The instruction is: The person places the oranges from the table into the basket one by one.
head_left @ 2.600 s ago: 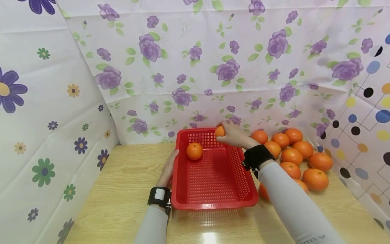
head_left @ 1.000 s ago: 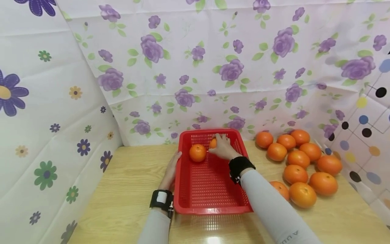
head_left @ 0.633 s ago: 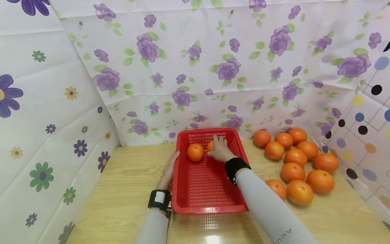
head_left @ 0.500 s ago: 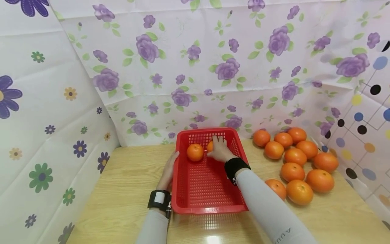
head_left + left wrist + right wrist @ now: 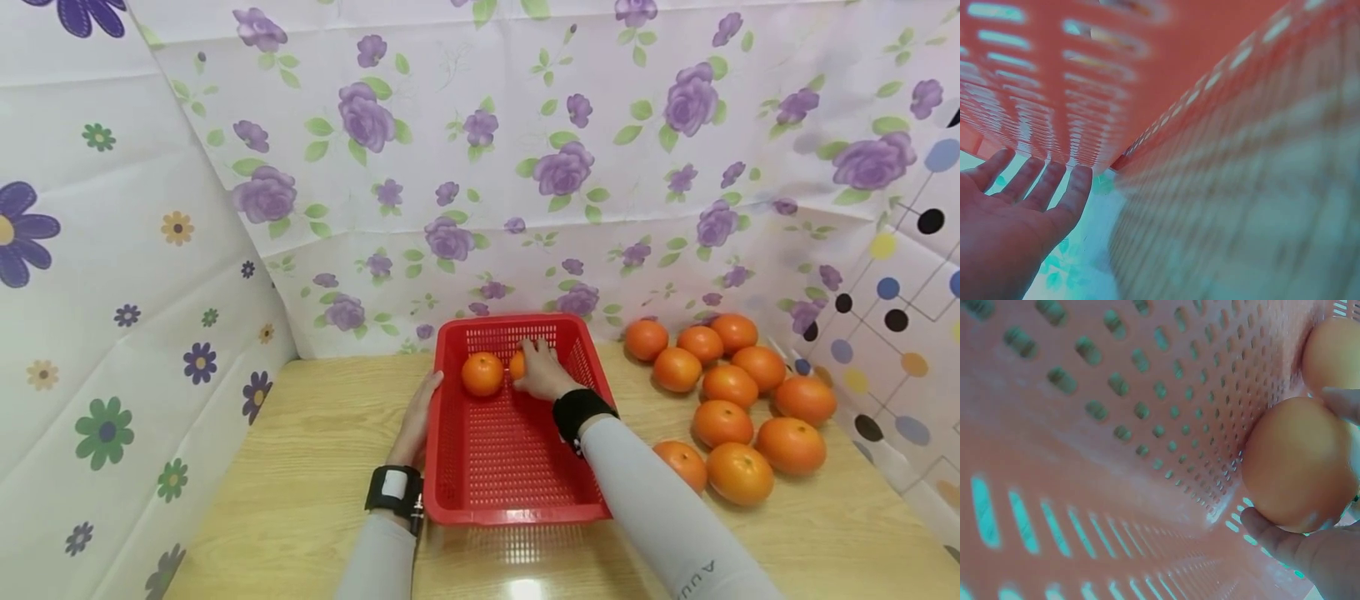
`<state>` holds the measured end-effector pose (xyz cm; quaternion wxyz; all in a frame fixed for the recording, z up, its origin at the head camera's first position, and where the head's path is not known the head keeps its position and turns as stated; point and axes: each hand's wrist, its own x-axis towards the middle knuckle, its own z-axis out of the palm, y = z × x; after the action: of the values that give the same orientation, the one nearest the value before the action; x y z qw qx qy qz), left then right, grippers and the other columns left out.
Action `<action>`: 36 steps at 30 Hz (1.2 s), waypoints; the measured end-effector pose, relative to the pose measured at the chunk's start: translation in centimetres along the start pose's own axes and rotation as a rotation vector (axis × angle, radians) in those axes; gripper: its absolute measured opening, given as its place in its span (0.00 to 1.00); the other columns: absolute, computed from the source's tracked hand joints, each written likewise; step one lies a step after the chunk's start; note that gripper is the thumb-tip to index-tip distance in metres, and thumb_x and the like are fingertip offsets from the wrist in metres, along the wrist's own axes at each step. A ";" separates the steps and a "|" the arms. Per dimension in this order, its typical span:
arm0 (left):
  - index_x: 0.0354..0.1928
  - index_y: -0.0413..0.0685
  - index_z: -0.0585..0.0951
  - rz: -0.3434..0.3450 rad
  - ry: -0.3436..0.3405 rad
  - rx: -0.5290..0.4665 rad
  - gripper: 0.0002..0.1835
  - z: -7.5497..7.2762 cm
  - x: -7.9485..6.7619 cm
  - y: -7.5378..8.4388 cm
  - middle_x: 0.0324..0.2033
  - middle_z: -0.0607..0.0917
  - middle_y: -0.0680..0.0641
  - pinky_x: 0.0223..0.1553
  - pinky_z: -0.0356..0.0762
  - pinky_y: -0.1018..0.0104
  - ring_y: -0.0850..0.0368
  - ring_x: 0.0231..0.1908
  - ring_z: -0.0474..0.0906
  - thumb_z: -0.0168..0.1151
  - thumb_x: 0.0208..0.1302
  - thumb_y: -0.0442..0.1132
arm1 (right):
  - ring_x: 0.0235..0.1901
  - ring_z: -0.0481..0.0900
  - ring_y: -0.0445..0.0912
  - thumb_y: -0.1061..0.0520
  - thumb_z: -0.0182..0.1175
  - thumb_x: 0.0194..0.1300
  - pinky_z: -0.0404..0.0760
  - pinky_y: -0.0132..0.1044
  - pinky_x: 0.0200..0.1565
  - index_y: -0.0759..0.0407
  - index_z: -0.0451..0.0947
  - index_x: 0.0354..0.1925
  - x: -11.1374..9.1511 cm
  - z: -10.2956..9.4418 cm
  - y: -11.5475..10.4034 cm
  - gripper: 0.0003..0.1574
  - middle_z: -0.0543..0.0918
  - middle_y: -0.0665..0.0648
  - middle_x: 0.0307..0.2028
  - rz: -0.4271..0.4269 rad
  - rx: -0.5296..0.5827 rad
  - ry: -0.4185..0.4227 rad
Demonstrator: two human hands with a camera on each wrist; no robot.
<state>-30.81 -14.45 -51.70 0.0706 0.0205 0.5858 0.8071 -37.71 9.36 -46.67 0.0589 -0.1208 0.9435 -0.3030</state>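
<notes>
Right hand [image 5: 543,373] and held orange [image 5: 1297,465] within a perforated red basket [image 5: 525,515]. The right hand is curled about the held orange, thumb to one side and fingers to the other; both lie close to the basket's far edge, roughly midway between its far corners. A second orange [image 5: 482,374] rests free just beside, toward the far left corner; whether the two touch cannot be told. The left hand [image 5: 415,421] lies along the outside of the basket's left edge with fingers extended, grasping nothing. For a clean release, the held orange is best seated fully on the basket's floor (contact is not clear here) before thumb and fingers part; a straight upward withdrawal would then be least likely to roll the second orange out of place. Light steadying by the left hand should suffice to keep the basket from sliding on the table [image 5: 322,467]. Appearance: the held orange is round and smooth, largely covered in the head view and paler in the right wrist view; the second orange is glossy and deeply coloured. Loose oranges [image 5: 730,387] of similar kind lie beyond the basket's right edge, reaching toward the table's far edge
</notes>
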 end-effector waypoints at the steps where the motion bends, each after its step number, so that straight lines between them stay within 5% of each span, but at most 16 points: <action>1: 0.82 0.62 0.56 0.001 -0.003 0.002 0.37 0.0 0.0 0.0 0.73 0.69 0.42 0.69 0.70 0.43 0.39 0.71 0.67 0.49 0.78 0.63 | 0.73 0.55 0.73 0.60 0.71 0.64 0.71 0.61 0.67 0.65 0.57 0.76 0.0 0.0 0.0 0.50 0.50 0.78 0.76 0.007 0.009 -0.002; 6: 0.82 0.60 0.55 0.006 -0.019 0.014 0.38 0.1 0.2 -0.1 0.73 0.69 0.41 0.68 0.71 0.42 0.37 0.71 0.66 0.50 0.79 0.63 | 0.76 0.47 0.75 0.58 0.71 0.67 0.62 0.65 0.72 0.64 0.53 0.78 0.3 0.0 0.4 0.53 0.40 0.79 0.78 0.042 0.042 -0.020; 15: 0.82 0.56 0.55 0.025 -0.041 -0.021 0.37 0.3 0.3 -0.2 0.74 0.68 0.39 0.71 0.65 0.38 0.36 0.72 0.64 0.49 0.80 0.60 | 0.74 0.51 0.76 0.56 0.71 0.67 0.66 0.64 0.70 0.64 0.57 0.78 0.1 -0.1 0.8 0.51 0.45 0.79 0.77 0.017 0.004 -0.024; 22: 0.83 0.58 0.55 0.023 -0.063 -0.035 0.37 0.1 0.2 -0.2 0.74 0.68 0.39 0.70 0.66 0.37 0.35 0.72 0.63 0.49 0.79 0.61 | 0.76 0.43 0.78 0.54 0.72 0.68 0.58 0.70 0.72 0.58 0.53 0.81 -0.1 -0.3 0.4 0.54 0.38 0.79 0.79 0.032 0.039 -0.037; 29: 0.82 0.60 0.55 0.007 -0.036 -0.024 0.38 0.0 0.0 0.0 0.73 0.68 0.41 0.69 0.68 0.40 0.37 0.71 0.65 0.50 0.78 0.62 | 0.74 0.52 0.72 0.48 0.71 0.67 0.63 0.69 0.69 0.59 0.57 0.78 -0.1 -0.5 0.1 0.52 0.51 0.76 0.76 -0.011 -0.019 0.034; 36: 0.82 0.60 0.55 0.003 -0.018 0.000 0.38 -0.1 0.0 0.2 0.73 0.70 0.42 0.68 0.71 0.42 0.38 0.70 0.67 0.49 0.79 0.63 | 0.62 0.63 0.64 0.48 0.65 0.68 0.69 0.60 0.62 0.59 0.63 0.75 -0.3 -1.3 -0.7 0.43 0.62 0.70 0.68 -0.058 -0.017 0.134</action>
<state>-30.82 -14.62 -51.54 0.0745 0.0285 0.5852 0.8070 -37.55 9.65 -45.18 -0.0141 -0.1282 0.9439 -0.3039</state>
